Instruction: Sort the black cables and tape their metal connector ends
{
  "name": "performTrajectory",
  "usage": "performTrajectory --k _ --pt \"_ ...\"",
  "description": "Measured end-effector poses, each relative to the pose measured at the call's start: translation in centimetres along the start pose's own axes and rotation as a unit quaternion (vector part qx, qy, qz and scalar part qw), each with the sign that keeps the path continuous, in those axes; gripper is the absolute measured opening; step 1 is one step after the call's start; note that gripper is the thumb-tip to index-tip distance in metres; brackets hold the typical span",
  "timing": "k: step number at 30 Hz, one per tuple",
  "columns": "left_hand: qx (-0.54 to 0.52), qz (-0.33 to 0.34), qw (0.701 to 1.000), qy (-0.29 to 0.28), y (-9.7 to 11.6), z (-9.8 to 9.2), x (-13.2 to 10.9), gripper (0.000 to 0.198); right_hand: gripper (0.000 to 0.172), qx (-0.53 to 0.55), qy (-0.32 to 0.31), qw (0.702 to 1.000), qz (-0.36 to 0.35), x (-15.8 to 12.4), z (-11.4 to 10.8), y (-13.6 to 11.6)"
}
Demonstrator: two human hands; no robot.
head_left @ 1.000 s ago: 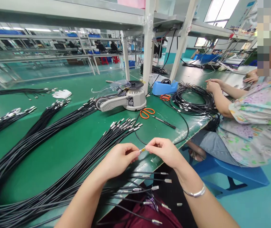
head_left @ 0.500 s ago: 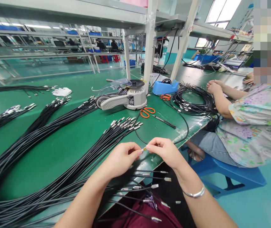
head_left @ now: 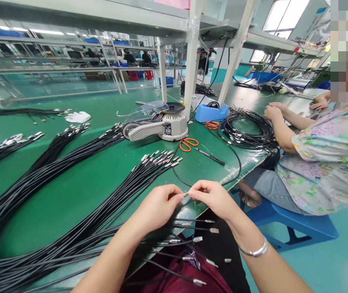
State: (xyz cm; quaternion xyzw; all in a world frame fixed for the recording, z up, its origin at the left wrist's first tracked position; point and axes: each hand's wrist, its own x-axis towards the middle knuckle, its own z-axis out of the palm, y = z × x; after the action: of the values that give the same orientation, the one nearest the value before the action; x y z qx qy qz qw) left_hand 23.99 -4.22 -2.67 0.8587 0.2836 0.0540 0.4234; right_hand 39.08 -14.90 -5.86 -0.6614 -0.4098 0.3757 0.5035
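Over the table's front edge, my left hand [head_left: 163, 204] pinches one end of a small metal cable connector [head_left: 186, 194]. My right hand [head_left: 212, 198] grips its other end between thumb and fingertips, so the two hands almost meet. Most of the connector is covered by my fingers. Behind my right hand a black cable [head_left: 240, 162] loops across the table. To the left of my hands lies a thick bundle of black cables [head_left: 125, 188] with silver connectors. Under my wrists, several loose cable ends [head_left: 197, 239] stick out past the edge over my lap.
A grey tape dispenser [head_left: 175, 127] stands behind the bundle, with orange-handled scissors [head_left: 188, 144], a black pen-like tool [head_left: 209, 156] and a blue holder [head_left: 212, 112] near it. A white glove [head_left: 78, 117] lies at the left. At the right, a co-worker sits on a blue stool [head_left: 296, 224] beside coiled cables [head_left: 247, 132].
Both hands keep their pinch on the connector and appear slightly lower. The yellow patch visible on it earlier is now mostly covered. The co-worker's far hand has shifted a little.
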Motion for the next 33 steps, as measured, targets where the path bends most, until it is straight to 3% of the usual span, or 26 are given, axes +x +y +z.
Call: performTrajectory --k 6,22,30,33 --pt "0.033 0.014 0.998 -0.048 -0.2 -0.1 0.1 0.03 0.02 0.007 -0.004 1.0 0.004 0.1 -0.1 0.6" --pt "-0.016 0.003 0.999 -0.037 -0.5 1.1 0.6 0.028 0.014 0.033 -0.016 0.999 -0.006 -0.2 -0.2 0.3" --pt "0.044 0.029 0.999 -0.01 -0.1 1.3 0.7 0.025 0.016 -0.033 -0.02 0.999 0.004 -0.1 -0.1 0.4" --pt "0.036 0.029 0.999 -0.024 -0.3 1.0 0.8 0.025 0.017 -0.056 -0.038 0.997 0.02 0.2 -0.6 0.4"
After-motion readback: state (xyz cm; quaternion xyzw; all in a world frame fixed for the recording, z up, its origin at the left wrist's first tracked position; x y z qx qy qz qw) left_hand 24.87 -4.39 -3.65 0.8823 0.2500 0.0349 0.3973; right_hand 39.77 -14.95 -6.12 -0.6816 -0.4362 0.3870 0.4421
